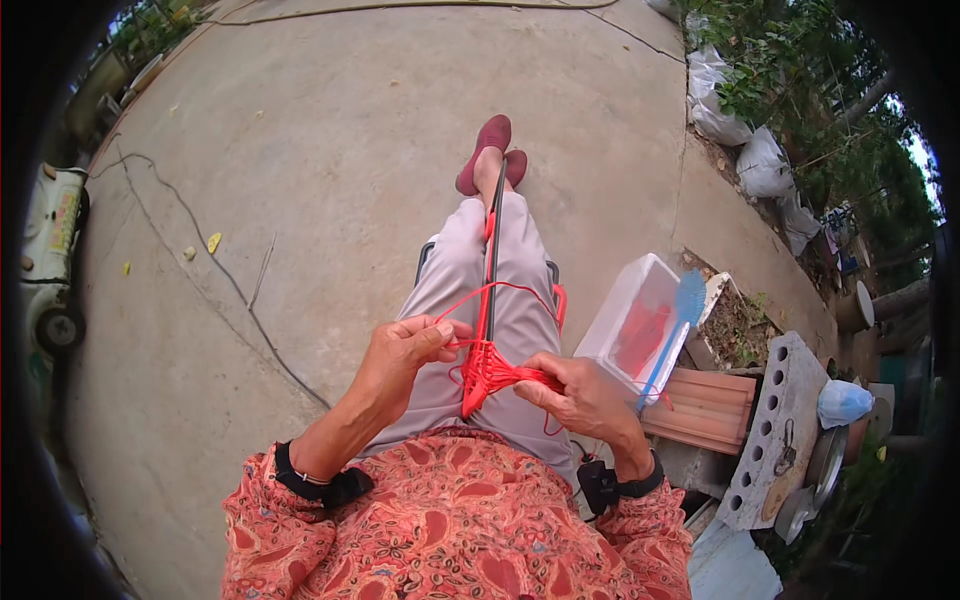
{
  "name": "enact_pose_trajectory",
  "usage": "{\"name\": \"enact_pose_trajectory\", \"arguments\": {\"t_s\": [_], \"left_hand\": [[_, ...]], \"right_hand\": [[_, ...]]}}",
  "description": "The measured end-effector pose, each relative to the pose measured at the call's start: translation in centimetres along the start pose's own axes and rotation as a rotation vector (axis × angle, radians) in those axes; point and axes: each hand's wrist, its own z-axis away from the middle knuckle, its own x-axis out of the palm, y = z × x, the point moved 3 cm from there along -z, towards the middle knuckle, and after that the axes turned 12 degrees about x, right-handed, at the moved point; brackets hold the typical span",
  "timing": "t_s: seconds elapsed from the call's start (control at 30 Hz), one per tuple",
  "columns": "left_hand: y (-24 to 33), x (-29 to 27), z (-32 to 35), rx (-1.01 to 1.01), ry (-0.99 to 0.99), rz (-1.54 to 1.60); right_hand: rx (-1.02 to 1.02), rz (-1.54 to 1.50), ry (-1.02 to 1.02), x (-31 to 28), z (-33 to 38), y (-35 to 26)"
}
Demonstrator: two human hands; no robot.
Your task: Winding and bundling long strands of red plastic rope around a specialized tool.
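Note:
A long dark rod (494,255) lies lengthwise over my lap, its far end between my lower legs. Red cord (484,372) is gathered in a looped, knotted bunch around its near end. My left hand (400,362) pinches a strand just left of the rod. From there a loose loop of the cord arcs over the rod toward my right knee. My right hand (582,394) closes around the red strands pulled out to the right of the bunch. Its fingertips are partly hidden.
To my right stands a white foam box (628,312) with red material inside and a blue fly swatter (688,300) leaning on it. Beside it are reddish tiles (703,408) and a perforated concrete block (775,430). A dark cable (262,333) crosses the concrete floor at left, near a toy vehicle (55,265).

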Motion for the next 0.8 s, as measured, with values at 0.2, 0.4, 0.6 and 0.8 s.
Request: {"name": "enact_pose_trajectory", "arguments": {"t_s": [0.2, 0.4, 0.6, 0.8], "left_hand": [[0.8, 0.6, 0.3, -0.061, -0.152, -0.023], [0.9, -1.4, 0.1, 0.041, -0.106, -0.029], [4.3, 0.4, 0.5, 0.361, -0.148, -0.113], [4.8, 1.3, 0.2, 0.473, -0.121, -0.082]], "right_hand": [[-0.417, 0.133, 0.254, 2.7, -4.5, -1.7], [-0.555, 0.131, 0.442, -0.4, -2.3, -4.1], [-0.510, 0.169, 0.373, -1.0, -2.5, -8.6], [-0.368, -0.089, 0.201, -2.6, -2.5, -6.8]]}}
